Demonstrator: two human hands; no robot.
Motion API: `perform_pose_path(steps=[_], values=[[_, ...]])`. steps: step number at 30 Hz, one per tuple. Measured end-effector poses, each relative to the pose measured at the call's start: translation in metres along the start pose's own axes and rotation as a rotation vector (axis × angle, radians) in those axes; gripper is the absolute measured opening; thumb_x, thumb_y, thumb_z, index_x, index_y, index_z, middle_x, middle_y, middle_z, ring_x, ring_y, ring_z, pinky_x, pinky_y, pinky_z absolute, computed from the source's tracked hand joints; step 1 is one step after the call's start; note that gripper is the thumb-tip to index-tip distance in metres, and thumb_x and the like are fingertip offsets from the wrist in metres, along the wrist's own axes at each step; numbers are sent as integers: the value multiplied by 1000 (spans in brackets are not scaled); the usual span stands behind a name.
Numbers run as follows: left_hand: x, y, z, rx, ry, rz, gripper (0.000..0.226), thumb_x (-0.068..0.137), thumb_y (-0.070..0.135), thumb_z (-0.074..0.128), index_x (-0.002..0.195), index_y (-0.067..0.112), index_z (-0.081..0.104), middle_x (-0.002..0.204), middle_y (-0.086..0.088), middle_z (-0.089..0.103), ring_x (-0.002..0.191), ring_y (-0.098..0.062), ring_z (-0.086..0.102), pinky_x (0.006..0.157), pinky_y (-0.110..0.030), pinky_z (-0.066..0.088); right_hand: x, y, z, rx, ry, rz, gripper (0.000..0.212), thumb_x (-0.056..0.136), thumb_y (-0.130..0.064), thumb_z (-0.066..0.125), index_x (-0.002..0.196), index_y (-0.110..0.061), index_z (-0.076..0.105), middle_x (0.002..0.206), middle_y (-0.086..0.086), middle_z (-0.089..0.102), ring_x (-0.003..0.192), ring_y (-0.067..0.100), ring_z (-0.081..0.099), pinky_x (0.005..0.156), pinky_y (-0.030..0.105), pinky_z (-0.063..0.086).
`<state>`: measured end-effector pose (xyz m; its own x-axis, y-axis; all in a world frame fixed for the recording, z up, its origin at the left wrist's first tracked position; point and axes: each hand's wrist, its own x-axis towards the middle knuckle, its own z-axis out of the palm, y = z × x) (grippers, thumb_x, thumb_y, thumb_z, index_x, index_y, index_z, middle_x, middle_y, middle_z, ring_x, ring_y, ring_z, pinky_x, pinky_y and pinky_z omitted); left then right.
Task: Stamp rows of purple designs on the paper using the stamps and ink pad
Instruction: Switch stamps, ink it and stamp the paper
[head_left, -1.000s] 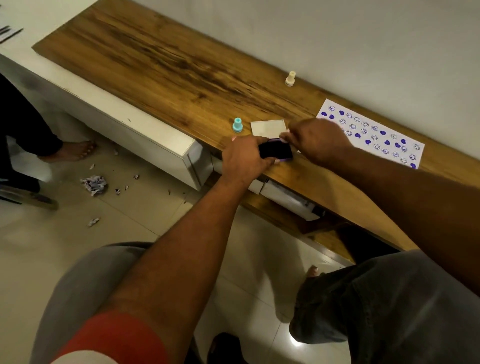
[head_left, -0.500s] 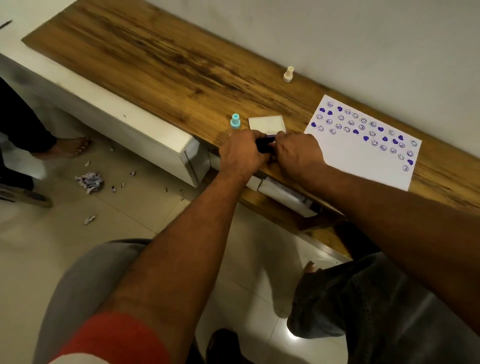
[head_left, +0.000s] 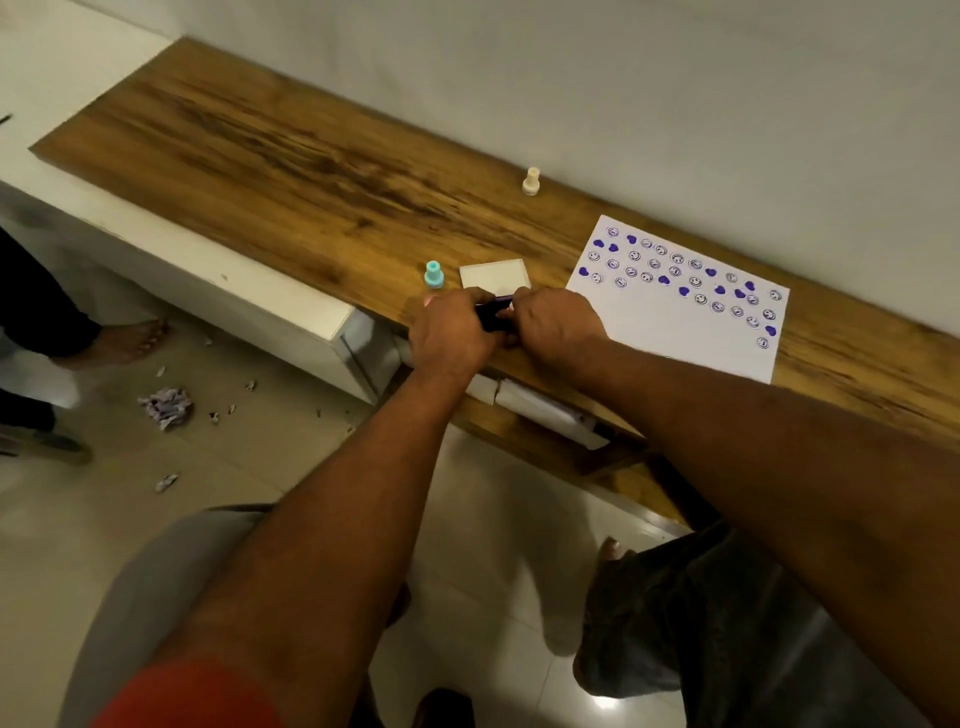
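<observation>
1. Wood-grain worktop (head_left: 291, 156) along a pale wall; tiled floor below with scraps of crumpled paper (head_left: 166, 408).
2. Paper (head_left: 675, 332) flat at the right of the worktop, near the wall. Far half covered with rough rows of purple smileys and hearts; near half blank.
3. Both hands together at the worktop's front edge, just left of the paper. Left hand (head_left: 449, 332) and right hand (head_left: 556, 325) closed around a dark ink pad (head_left: 491, 314); fingers of both clamped on it, exact grip hidden.
4. White lid (head_left: 493, 274) lying just behind the hands.
5. Teal stamp (head_left: 434, 274) upright beside the lid; cream stamp (head_left: 531, 181) upright, well apart, near the wall. Neither held.
6. Progress, as judged: roughly half done. Left: more rows on the blank half, once a stamp is inked.
</observation>
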<state>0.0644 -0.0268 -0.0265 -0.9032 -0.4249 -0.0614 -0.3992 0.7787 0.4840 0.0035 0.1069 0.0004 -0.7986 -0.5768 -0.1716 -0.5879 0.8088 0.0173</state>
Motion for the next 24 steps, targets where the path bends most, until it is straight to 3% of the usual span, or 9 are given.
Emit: perform_pose_path(steps=[5, 8, 11, 15, 18, 20, 24], values=[[-5, 5, 3, -45, 115, 32, 67, 80, 57, 84, 137, 27, 66, 120, 0, 75, 112, -18, 69, 86, -30, 53, -30, 54, -23, 298, 271, 47, 57, 107, -56, 30, 106, -11, 66, 88, 16, 70, 81, 35, 65, 66, 35, 40], [-8, 37, 4, -76, 175, 154, 71, 80, 71, 76, 135, 29, 67, 104, 2, 78, 100, -15, 72, 75, -27, 48, -67, 129, -21, 304, 246, 120, 63, 104, -63, 23, 96, -17, 65, 76, 4, 62, 74, 29, 57, 66, 35, 35], [-19, 92, 24, -82, 129, 308, 71, 82, 79, 67, 136, 34, 65, 87, 9, 75, 89, -12, 70, 69, -27, 42, -107, 208, -6, 217, 224, 247, 67, 105, -62, 20, 100, -16, 68, 82, 8, 64, 82, 38, 61, 67, 35, 33], [-37, 147, 74, -77, 22, 512, 71, 89, 76, 62, 143, 30, 61, 99, 4, 77, 100, -18, 71, 72, -29, 44, -130, 265, 18, 255, 222, 422, 58, 109, -50, 32, 103, -9, 72, 94, 20, 73, 89, 43, 65, 72, 41, 46], [-43, 171, 109, -37, -42, 561, 74, 93, 77, 54, 150, 30, 56, 122, 0, 75, 114, -22, 69, 85, -35, 52, -129, 280, 30, 307, 186, 467, 57, 108, -50, 35, 103, -6, 72, 96, 23, 73, 88, 43, 65, 74, 43, 50], [-44, 179, 126, 23, -61, 593, 76, 94, 79, 48, 153, 31, 52, 130, -1, 73, 119, -24, 67, 89, -38, 53, -123, 287, 36, 300, 192, 458, 58, 108, -51, 36, 99, -6, 71, 94, 22, 73, 87, 43, 64, 70, 42, 48], [-45, 180, 142, 73, -3, 590, 78, 93, 82, 45, 153, 32, 53, 114, 0, 77, 105, -21, 71, 76, -32, 52, -118, 294, 51, 291, 222, 437, 52, 108, -47, 37, 82, -11, 63, 86, 24, 71, 78, 43, 63, 62, 35, 32]])
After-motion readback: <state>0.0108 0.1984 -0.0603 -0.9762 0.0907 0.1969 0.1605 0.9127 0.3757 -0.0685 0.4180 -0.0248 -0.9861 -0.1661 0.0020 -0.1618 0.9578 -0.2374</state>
